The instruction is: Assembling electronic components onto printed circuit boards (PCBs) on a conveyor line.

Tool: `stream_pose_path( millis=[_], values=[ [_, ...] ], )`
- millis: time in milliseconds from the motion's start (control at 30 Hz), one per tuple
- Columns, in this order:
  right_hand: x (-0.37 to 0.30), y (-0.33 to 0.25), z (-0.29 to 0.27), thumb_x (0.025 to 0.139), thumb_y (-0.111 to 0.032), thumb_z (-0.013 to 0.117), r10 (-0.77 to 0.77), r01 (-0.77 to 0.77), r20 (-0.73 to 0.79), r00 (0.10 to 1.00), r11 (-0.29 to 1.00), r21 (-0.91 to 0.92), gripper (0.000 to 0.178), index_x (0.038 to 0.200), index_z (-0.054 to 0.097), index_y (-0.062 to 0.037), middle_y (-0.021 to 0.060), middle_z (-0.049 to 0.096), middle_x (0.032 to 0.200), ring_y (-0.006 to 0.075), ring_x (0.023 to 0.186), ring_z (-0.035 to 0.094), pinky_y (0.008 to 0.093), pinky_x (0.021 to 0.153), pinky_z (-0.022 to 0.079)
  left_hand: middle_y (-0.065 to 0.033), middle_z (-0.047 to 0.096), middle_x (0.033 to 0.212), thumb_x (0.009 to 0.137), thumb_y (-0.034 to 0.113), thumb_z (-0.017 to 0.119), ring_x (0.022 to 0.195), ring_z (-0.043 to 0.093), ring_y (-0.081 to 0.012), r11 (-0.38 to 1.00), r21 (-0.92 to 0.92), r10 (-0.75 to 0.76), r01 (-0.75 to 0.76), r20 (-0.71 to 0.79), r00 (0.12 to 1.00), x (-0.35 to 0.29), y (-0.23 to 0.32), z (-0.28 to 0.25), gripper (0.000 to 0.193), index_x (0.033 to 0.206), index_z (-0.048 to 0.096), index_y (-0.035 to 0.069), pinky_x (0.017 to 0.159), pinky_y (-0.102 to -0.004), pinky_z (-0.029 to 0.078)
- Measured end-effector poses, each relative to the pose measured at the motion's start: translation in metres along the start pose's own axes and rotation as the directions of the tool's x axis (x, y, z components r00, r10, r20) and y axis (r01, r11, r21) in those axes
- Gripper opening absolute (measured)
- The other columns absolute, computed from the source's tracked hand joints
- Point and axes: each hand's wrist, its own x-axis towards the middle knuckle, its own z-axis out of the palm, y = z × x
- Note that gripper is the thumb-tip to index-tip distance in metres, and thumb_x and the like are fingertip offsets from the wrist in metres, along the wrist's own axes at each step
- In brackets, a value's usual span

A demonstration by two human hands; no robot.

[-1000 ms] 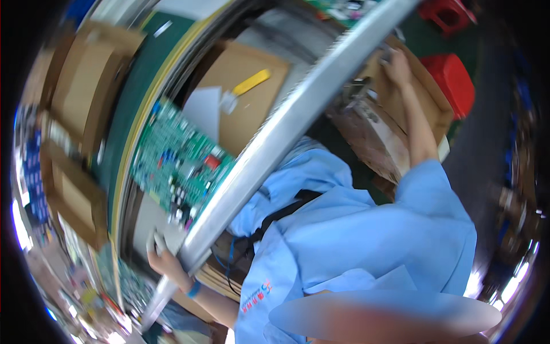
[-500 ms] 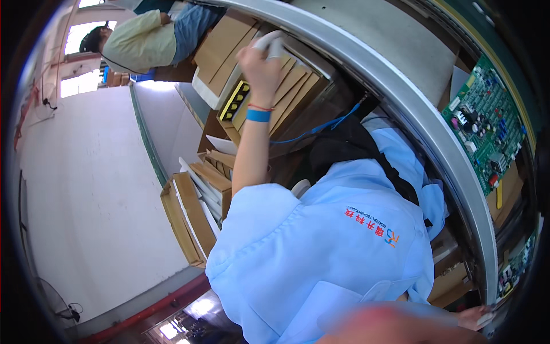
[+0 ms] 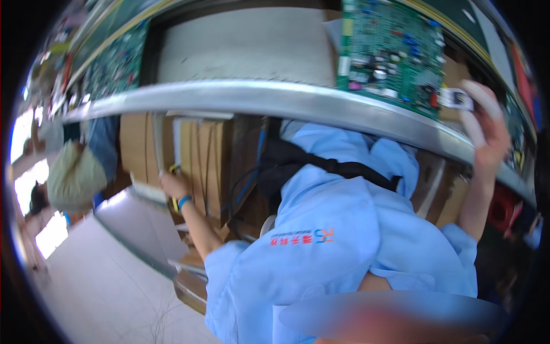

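Observation:
My right hand [image 3: 490, 126], with white covers on its fingers, pinches a small white part with a dark middle [image 3: 457, 98]. That part is at the right edge of a green circuit board [image 3: 389, 60] crowded with components, close to a red piece on it. My left hand [image 3: 176, 186], below the metal rail, is at an open cardboard box [image 3: 209, 160] with upright dividers. Yellow pieces show beside its fingers. Blur hides whether these fingers hold anything. A blue band [image 3: 184, 201] circles the left wrist.
A silver metal rail [image 3: 240, 98] crosses between me and the boards. Another green board [image 3: 117, 63] lies farther left on the line. More cardboard [image 3: 136, 146] stands left of the box. A person in a pale yellow top [image 3: 74, 178] is at the far left.
The view has turned, bringing the rail across the top. My right hand has come from the lower right edge to the board with the white part. My left hand stays by the boxes.

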Motion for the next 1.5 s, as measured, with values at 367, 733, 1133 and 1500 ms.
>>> stream_pose_path(
  millis=[367, 733, 1133, 1500],
  values=[
    [0.029, 0.000, 0.045, 0.066, -0.004, 0.075, -0.370, 0.410, 0.181, 0.911, 0.769, -0.490, 0.034, 0.099, 0.067, -0.0085, 0.0063, 0.068, 0.093, 0.0248, 0.082, 0.065, 0.0347, 0.064, 0.050, -0.0122, 0.066, 0.096, 0.090, 0.021, 0.060, 0.080, 0.063, -0.0213, 0.677, -0.734, -0.047, 0.052, 0.027, 0.999, 0.055, -0.003, -0.047, 0.026, 0.109, 0.061, 0.003, 0.067, -0.0328, 0.048],
    [0.034, 0.002, 0.056, 0.067, -0.007, 0.071, -0.418, 0.503, 0.284, 0.863, 0.656, -0.563, 0.022, 0.089, 0.070, -0.0056, 0.0048, 0.067, 0.091, 0.0214, 0.081, 0.064, 0.0323, 0.060, 0.049, -0.0150, 0.057, 0.130, 0.098, 0.015, 0.053, 0.110, 0.060, -0.0212, -0.499, -0.855, 0.182, 0.143, 0.058, 0.982, 0.040, 0.075, -0.213, 0.042, 0.134, 0.048, -0.004, 0.085, -0.0281, 0.049],
    [0.035, -0.009, 0.011, 0.079, -0.007, 0.071, -0.404, 0.431, 0.175, 0.898, 0.724, -0.539, 0.033, 0.112, 0.068, -0.0045, 0.0098, 0.067, 0.104, 0.0227, 0.087, 0.065, 0.0305, 0.072, 0.052, -0.0187, 0.058, 0.124, 0.068, 0.016, 0.085, 0.104, 0.063, -0.0248, -0.393, -0.898, 0.666, -0.195, -0.425, 0.613, -0.027, 0.251, -0.370, 0.081, 0.137, 0.046, -0.004, 0.091, -0.0345, 0.052],
    [0.059, 0.050, -0.056, 0.088, 0.000, 0.063, -0.320, 0.199, -0.387, 0.865, 0.926, -0.320, 0.021, 0.108, 0.068, -0.0012, 0.0062, 0.068, 0.097, 0.0100, 0.082, 0.061, 0.0238, 0.074, 0.049, -0.0043, 0.068, 0.101, 0.065, 0.022, 0.085, 0.096, 0.057, -0.0242, -0.299, -0.271, 0.800, -0.915, -0.594, -0.085, -0.087, 0.365, -0.447, 0.092, 0.145, 0.041, 0.013, 0.100, -0.0389, 0.033]
  ],
)
